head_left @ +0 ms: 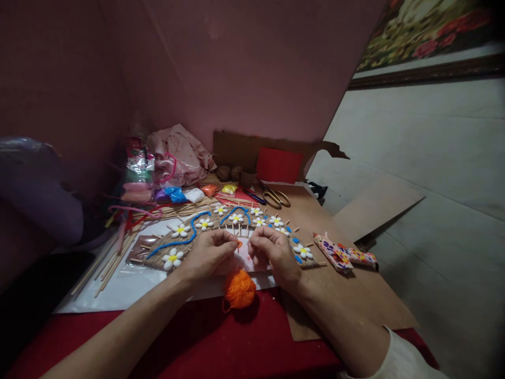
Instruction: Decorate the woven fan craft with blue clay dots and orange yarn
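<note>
Both hands are pinching orange yarn (239, 244) over the plaque (221, 237): left hand (207, 253) and right hand (272, 251), each grip closing on the strand. Flowers (172, 258) and blue cord (185, 239) are already sitting on it; the centre seems unfinished, with the ball (239, 289) lying on the counter (347, 295).

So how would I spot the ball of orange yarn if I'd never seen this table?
Start at the red tabletop nearest the person, below the flower-covered craft board. The ball of orange yarn sits between the left hand and right hand, just in front of the wrists. It is the only round, fuzzy, bright orange thing there.
</note>
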`<action>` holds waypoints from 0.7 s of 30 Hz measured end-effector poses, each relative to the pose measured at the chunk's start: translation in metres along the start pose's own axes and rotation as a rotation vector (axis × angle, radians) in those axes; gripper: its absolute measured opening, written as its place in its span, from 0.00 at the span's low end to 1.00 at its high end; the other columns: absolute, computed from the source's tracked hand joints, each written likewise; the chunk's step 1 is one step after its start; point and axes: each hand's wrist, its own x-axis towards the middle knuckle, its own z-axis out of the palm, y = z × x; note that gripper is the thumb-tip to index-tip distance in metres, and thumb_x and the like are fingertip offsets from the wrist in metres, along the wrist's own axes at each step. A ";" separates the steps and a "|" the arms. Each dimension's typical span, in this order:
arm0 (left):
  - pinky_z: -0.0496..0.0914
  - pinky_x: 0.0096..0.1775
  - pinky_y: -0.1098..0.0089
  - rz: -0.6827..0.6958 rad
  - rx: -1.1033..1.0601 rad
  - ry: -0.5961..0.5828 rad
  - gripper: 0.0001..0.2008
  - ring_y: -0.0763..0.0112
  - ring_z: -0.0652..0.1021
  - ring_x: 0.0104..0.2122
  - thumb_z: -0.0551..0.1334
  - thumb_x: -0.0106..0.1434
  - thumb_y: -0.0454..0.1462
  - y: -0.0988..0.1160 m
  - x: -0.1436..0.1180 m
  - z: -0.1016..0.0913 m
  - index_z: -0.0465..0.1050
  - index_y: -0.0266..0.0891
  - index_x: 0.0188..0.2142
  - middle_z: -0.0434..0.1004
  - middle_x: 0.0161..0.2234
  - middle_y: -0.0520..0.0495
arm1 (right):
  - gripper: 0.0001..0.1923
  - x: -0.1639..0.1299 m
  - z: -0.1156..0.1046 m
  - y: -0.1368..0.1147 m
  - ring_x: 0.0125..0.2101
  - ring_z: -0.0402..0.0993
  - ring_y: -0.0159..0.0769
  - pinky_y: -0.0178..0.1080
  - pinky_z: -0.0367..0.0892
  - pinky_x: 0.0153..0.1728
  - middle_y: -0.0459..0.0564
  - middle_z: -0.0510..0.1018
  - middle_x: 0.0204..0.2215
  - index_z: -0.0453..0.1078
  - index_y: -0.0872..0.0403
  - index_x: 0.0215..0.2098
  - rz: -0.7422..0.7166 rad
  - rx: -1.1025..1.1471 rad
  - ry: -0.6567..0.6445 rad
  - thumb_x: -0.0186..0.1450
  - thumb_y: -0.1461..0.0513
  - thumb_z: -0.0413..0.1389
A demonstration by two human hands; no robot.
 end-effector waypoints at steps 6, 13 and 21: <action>0.50 0.16 0.78 0.008 -0.019 -0.006 0.13 0.84 0.58 0.12 0.66 0.48 0.43 -0.001 0.001 -0.001 0.66 0.36 0.25 0.60 0.14 0.60 | 0.08 -0.006 0.004 0.002 0.17 0.64 0.26 0.29 0.60 0.17 0.43 0.70 0.20 0.67 0.54 0.28 -0.222 -0.364 0.028 0.59 0.58 0.56; 0.53 0.16 0.78 0.008 0.098 0.034 0.10 0.82 0.60 0.13 0.64 0.47 0.40 0.000 0.003 0.003 0.65 0.36 0.23 0.62 0.15 0.58 | 0.07 -0.009 0.006 0.003 0.18 0.64 0.27 0.30 0.59 0.18 0.44 0.71 0.18 0.68 0.55 0.25 -0.309 -0.645 0.094 0.60 0.64 0.51; 0.52 0.16 0.78 0.031 0.132 0.089 0.08 0.82 0.60 0.12 0.63 0.48 0.38 -0.003 0.006 -0.002 0.65 0.37 0.23 0.61 0.14 0.59 | 0.09 -0.002 0.003 0.007 0.15 0.63 0.26 0.30 0.62 0.16 0.42 0.70 0.19 0.63 0.54 0.26 -0.037 -0.206 0.026 0.60 0.57 0.52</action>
